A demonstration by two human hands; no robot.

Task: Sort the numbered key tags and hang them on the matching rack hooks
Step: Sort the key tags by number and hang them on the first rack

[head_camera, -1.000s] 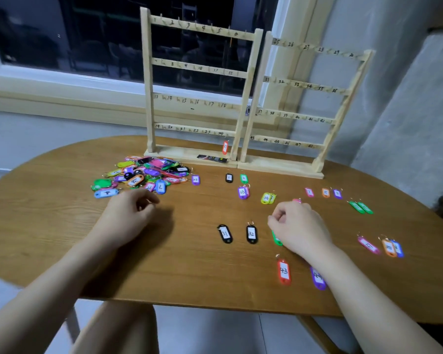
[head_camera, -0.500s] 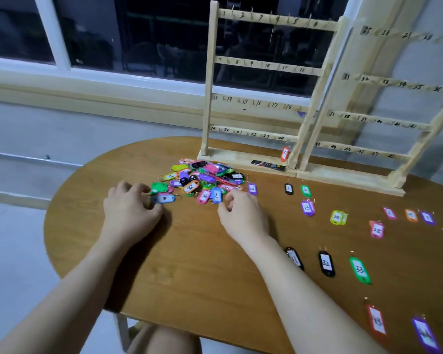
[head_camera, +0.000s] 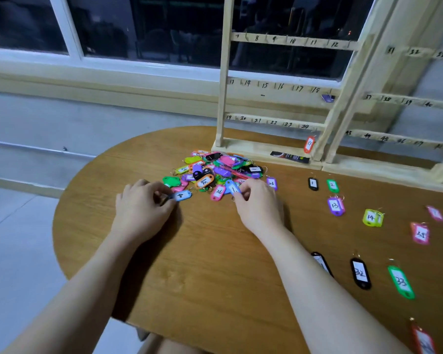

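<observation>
both forearms are bare up to the near edge of view, with no sleeves showing. the left hand and right hand wear no rings, watch or gloves. fingernails look short and unpainted.

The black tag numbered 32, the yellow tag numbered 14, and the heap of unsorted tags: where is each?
black tag 32 point(head_camera: 360, 273): head view, on its white label.
yellow tag 14 point(head_camera: 370, 217): head view, on its label.
heap of tags point(head_camera: 216, 171): head view, middle of pile.

I see a wooden table: tag pile far-centre, sorted tags right, racks beyond.
</observation>
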